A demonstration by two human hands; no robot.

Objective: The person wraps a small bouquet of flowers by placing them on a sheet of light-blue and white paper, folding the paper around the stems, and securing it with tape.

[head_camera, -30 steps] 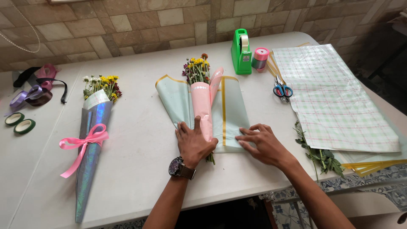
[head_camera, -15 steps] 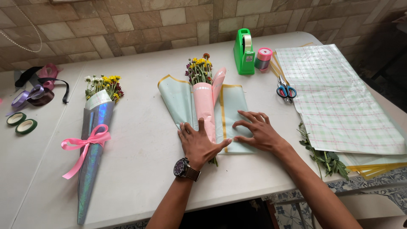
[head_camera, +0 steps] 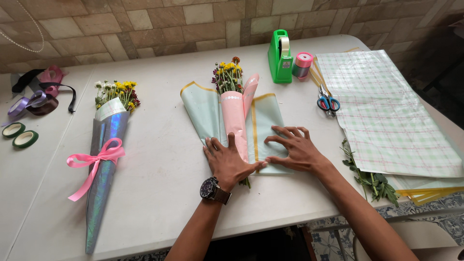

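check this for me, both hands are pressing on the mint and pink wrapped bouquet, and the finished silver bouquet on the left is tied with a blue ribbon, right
Not quite: the ribbon is pink, not blue, as the head view shows. The rest holds: the left hand and right hand both press on the mint and pink wrapped bouquet, and the silver bouquet lies to the left.

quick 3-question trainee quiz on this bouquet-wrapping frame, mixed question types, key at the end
1. True or false: both hands lie flat on the mint wrap.
2. What ties the finished silver bouquet? A) green tape B) pink bow C) purple ribbon
3. Which item lies between the tape dispenser and the checked sheets, nearer the person than the pink spool?

Key
1. True: the left hand presses the wrap's lower part beside the pink sleeve, and the right hand presses its right flap.
2. B: a pink bow.
3. The scissors.
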